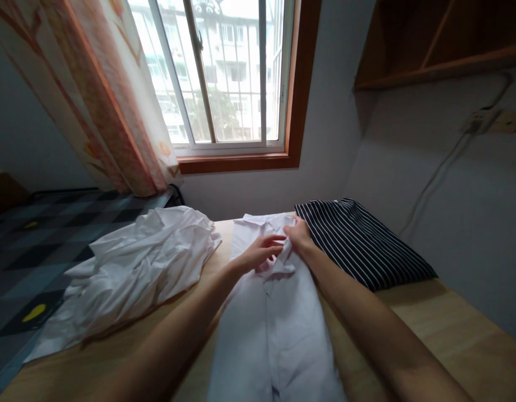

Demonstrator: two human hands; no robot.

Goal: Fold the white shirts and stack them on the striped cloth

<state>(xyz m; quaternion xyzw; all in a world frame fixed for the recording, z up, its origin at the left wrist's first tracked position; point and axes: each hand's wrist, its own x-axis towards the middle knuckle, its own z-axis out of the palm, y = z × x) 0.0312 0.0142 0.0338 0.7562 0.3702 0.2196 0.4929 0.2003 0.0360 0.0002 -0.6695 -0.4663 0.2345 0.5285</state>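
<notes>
A white collared shirt (278, 324) lies lengthwise on the wooden table, its collar end toward the window and its front edge running out of view below. Over the collar area, my left hand (263, 251) has its fingers apart and bent slightly, touching or just above the cloth. My right hand (299, 233) is closed on the right side of the shirt's collar, pinching a raised flap of the fabric. Part of the collar is hidden behind the fingers.
A crumpled white garment heap (153, 262) sits at the left. Folded black-and-white striped cloth (362, 240) lies at the right on the wooden table (459, 329). A checked bed (15, 240) adjoins the left side. Beyond are a window (237, 84), curtain (94, 100) and wall cable (434, 173).
</notes>
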